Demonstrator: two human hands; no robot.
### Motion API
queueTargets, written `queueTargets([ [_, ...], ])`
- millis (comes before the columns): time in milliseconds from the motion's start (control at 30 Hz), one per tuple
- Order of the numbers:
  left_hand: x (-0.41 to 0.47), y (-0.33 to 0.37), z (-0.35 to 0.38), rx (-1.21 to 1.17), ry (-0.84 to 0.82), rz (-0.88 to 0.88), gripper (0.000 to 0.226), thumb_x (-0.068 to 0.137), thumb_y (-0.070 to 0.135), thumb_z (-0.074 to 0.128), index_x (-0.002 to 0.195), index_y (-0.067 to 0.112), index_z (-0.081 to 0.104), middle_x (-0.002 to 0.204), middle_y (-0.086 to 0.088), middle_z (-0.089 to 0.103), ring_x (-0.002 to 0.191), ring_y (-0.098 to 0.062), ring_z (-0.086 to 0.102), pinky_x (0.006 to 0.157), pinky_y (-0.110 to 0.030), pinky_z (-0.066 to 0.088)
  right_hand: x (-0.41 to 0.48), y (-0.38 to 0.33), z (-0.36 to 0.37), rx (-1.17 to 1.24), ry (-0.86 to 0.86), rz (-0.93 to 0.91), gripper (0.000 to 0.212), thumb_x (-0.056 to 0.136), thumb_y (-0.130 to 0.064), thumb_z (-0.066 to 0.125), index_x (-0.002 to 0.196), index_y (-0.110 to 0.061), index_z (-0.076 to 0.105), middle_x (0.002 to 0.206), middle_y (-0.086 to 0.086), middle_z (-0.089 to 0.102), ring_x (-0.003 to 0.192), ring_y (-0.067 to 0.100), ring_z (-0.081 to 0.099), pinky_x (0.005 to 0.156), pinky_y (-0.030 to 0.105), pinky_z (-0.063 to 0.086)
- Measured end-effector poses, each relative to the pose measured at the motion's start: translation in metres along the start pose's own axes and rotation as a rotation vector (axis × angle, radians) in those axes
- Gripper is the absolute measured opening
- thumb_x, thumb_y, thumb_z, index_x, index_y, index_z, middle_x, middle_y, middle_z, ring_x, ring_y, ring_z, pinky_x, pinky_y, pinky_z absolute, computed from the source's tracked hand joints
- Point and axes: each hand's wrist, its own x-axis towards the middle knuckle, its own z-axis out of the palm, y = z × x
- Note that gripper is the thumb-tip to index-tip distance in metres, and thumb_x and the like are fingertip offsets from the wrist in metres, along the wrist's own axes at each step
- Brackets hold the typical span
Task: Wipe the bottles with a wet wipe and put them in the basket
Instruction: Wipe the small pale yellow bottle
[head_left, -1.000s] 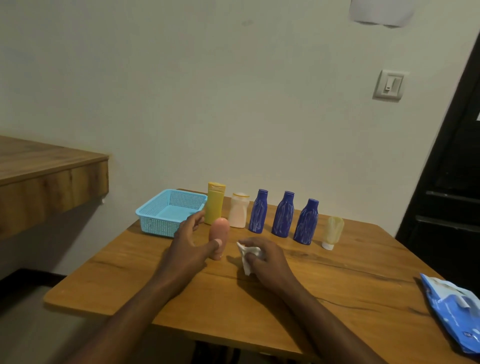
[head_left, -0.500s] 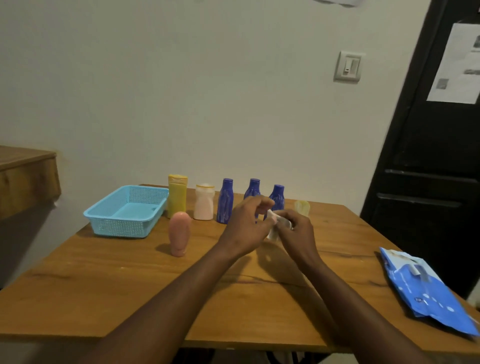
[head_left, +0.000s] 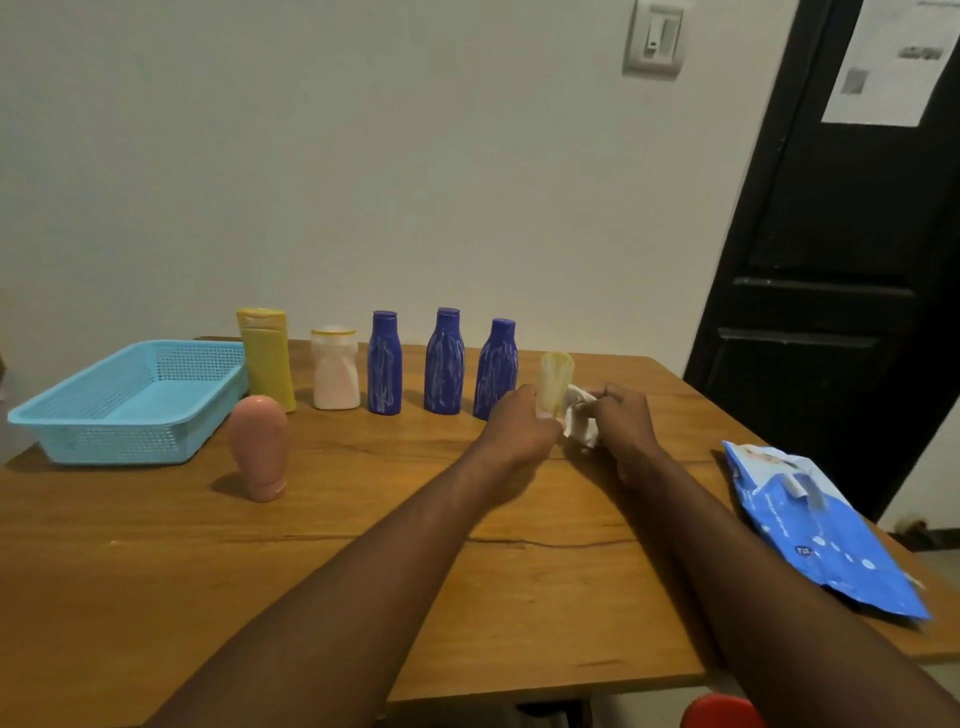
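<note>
My left hand (head_left: 524, 422) grips the lower part of a small pale yellow tube bottle (head_left: 556, 379) at the right end of the bottle row. My right hand (head_left: 623, 421) holds a crumpled white wet wipe (head_left: 579, 421) against that bottle. Three dark blue bottles (head_left: 443, 361) stand upright in a row, with a white bottle (head_left: 335, 369) and a tall yellow bottle (head_left: 266, 358) to their left. A pink bottle (head_left: 258, 447) stands cap-down in front of them. The light blue mesh basket (head_left: 78, 410) sits at the table's left end with nothing in it.
A blue pack of wet wipes (head_left: 821, 530) lies near the right edge of the wooden table (head_left: 363, 545). A black door (head_left: 841, 234) stands to the right. A red object (head_left: 719, 712) shows below the table's near edge.
My left hand let go of the pink bottle and moved right to the pale yellow bottle. My right hand carried the wipe over to it. The camera view shifted rightwards.
</note>
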Motion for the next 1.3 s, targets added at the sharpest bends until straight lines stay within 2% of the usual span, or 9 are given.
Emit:
queueTargets([
  [33, 0.002, -0.004, 0.004, -0.016, 0.001, -0.033, 0.040, 0.096, 0.006, 0.061, 0.135, 0.012, 0.053, 0.111, 0.001, 0.059, 0.098, -0.019, 0.063, 0.088, -0.045, 0.060, 0.003, 0.000, 0.001, 0.021, -0.002, 0.025, 0.017, 0.088, -0.002, 0.058, 0.086, -0.012, 0.072, 0.090, 0.011, 0.071, 0.088, 0.030, 0.065, 0.072, 0.045, 0.057],
  [100, 0.008, -0.011, 0.009, 0.009, 0.020, -0.055, 0.046, 0.094, 0.009, 0.063, 0.138, 0.012, 0.049, 0.112, -0.004, 0.059, 0.101, -0.026, 0.065, 0.090, -0.054, 0.059, 0.008, 0.000, 0.002, 0.050, -0.004, 0.059, 0.013, 0.090, -0.004, 0.059, 0.093, -0.010, 0.070, 0.093, 0.011, 0.070, 0.087, 0.028, 0.063, 0.068, 0.038, 0.051],
  [267, 0.024, -0.018, 0.012, -0.002, 0.034, -0.085, 0.051, 0.090, 0.014, 0.068, 0.136, 0.019, 0.048, 0.107, -0.001, 0.060, 0.097, -0.025, 0.067, 0.087, -0.053, 0.061, 0.018, 0.005, 0.003, 0.070, -0.059, 0.107, 0.018, 0.090, -0.014, 0.060, 0.106, -0.015, 0.069, 0.108, 0.013, 0.071, 0.101, 0.034, 0.067, 0.073, 0.038, 0.055],
  [533, 0.035, -0.027, 0.018, 0.048, 0.087, -0.036, 0.048, 0.088, 0.024, 0.068, 0.134, 0.021, 0.052, 0.106, 0.003, 0.068, 0.091, -0.022, 0.071, 0.081, -0.052, 0.062, 0.014, 0.005, 0.003, 0.100, -0.061, 0.102, 0.015, 0.094, -0.011, 0.059, 0.106, -0.016, 0.066, 0.110, 0.010, 0.069, 0.095, 0.025, 0.066, 0.065, 0.034, 0.054],
  [700, 0.014, -0.022, 0.012, 0.002, 0.090, -0.019, 0.046, 0.088, 0.019, 0.074, 0.131, 0.020, 0.059, 0.104, 0.003, 0.069, 0.093, -0.018, 0.070, 0.083, -0.048, 0.063, -0.007, 0.004, 0.003, 0.129, -0.051, 0.105, 0.018, 0.095, -0.012, 0.061, 0.113, -0.015, 0.066, 0.113, 0.008, 0.068, 0.101, 0.026, 0.066, 0.081, 0.040, 0.062],
  [833, -0.020, -0.020, -0.005, -0.087, 0.066, 0.034, 0.042, 0.089, 0.018, 0.075, 0.129, 0.019, 0.064, 0.102, 0.003, 0.071, 0.095, -0.017, 0.071, 0.083, -0.046, 0.063, -0.040, -0.002, 0.005, 0.195, -0.053, 0.126, 0.016, 0.094, -0.010, 0.061, 0.108, -0.016, 0.067, 0.107, 0.008, 0.071, 0.096, 0.026, 0.069, 0.071, 0.035, 0.061],
  [1067, -0.100, -0.027, -0.058, -0.044, 0.001, 0.127, 0.038, 0.086, 0.031, 0.078, 0.122, 0.035, 0.067, 0.108, 0.013, 0.075, 0.099, -0.007, 0.072, 0.090, -0.043, 0.061, -0.107, -0.014, 0.024, 0.267, -0.145, 0.123, 0.011, 0.091, -0.007, 0.066, 0.099, -0.010, 0.073, 0.095, 0.011, 0.077, 0.081, 0.021, 0.072, 0.065, 0.033, 0.059],
  [1167, -0.126, -0.028, -0.078, -0.037, 0.032, 0.141, 0.052, 0.087, 0.024, 0.079, 0.136, 0.027, 0.063, 0.109, 0.012, 0.074, 0.098, -0.004, 0.072, 0.085, -0.036, 0.063, -0.132, -0.019, 0.034, 0.243, -0.194, 0.059, 0.011, 0.092, -0.007, 0.066, 0.098, -0.012, 0.074, 0.091, 0.007, 0.078, 0.078, 0.017, 0.072, 0.066, 0.031, 0.059],
  [1300, -0.145, -0.035, -0.096, 0.002, 0.129, 0.112, 0.066, 0.085, 0.022, 0.082, 0.144, 0.023, 0.055, 0.117, 0.014, 0.063, 0.096, 0.000, 0.064, 0.066, -0.009, 0.053, -0.144, -0.020, 0.036, 0.148, -0.150, -0.115, 0.016, 0.092, -0.006, 0.065, 0.094, -0.018, 0.076, 0.088, 0.000, 0.077, 0.082, 0.015, 0.071, 0.068, 0.027, 0.057],
])
